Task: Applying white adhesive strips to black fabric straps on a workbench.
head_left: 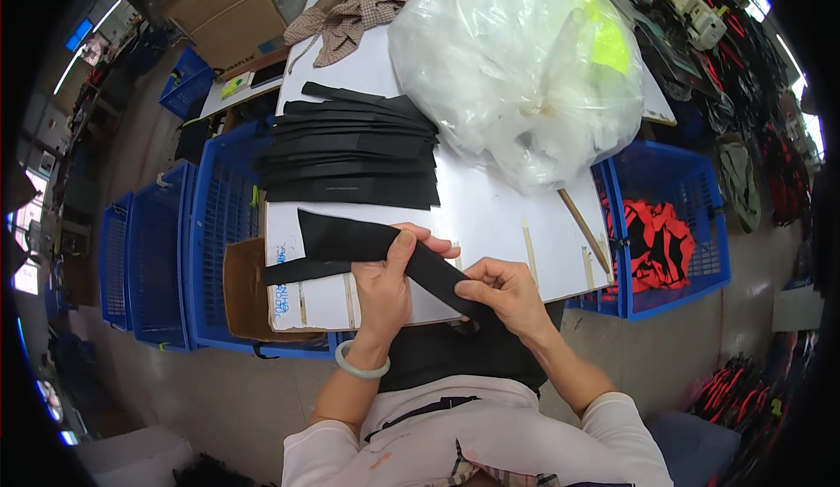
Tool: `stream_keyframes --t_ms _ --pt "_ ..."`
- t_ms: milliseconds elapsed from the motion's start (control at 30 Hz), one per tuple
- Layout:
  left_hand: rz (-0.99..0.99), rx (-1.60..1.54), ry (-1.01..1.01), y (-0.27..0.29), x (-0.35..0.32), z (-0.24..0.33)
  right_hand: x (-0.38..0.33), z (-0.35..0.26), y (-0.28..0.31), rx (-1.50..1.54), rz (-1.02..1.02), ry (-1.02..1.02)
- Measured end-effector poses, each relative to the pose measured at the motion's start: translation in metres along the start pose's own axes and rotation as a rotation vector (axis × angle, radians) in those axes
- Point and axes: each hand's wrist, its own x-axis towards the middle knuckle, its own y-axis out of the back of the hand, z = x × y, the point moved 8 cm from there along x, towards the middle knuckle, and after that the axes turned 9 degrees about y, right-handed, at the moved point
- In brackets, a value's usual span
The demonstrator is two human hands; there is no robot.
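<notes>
A black fabric strip (343,238) stretches slantwise across the near edge of the white table (481,216). My left hand (391,279) grips it near its middle, thumb on top and fingers beneath. Farther along, my right hand (510,296) pinches the strip's narrower part between thumb and fingers. The strip's wide end rests toward the left, and another black length (306,270) sticks out left of my left wrist; I cannot tell whether it belongs to the same piece. Just beyond lies a stack of similar black fabric pieces (350,150), overlapping in rows.
A large clear plastic bag (490,67) of white material fills the far right of the table. Beside it are a checked cloth (350,19) and a wooden stick (584,229). Blue crates (162,259) stand left; another blue crate (674,299) at right holds red and black pieces (656,242).
</notes>
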Motion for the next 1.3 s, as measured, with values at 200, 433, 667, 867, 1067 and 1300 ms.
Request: stream_keyframes --t_ms 200,433,667,867,1067,1300 --pt "-0.161 -0.219 0.216 -0.024 0.013 -0.016 0.001 -0.009 0.02 0.043 0.061 0.157" --pt "0.038 -0.284 0.236 -0.027 0.012 -0.029 0.0 -0.002 0.017 0.047 0.123 0.202" --pt "0.197 -0.35 0.208 -0.019 0.025 -0.038 -0.006 -0.019 0.014 -0.571 0.347 0.607" --pt "-0.061 -0.332 0.229 -0.014 0.04 -0.047 -0.007 -0.029 0.015 -0.866 0.37 0.889" --pt "0.155 -0.547 0.256 -0.01 0.048 -0.058 -0.009 -0.046 0.009 -0.965 0.452 1.013" --pt "0.137 -0.322 0.277 -0.018 0.037 -0.075 0.001 -0.017 0.025 -0.58 0.381 0.542"
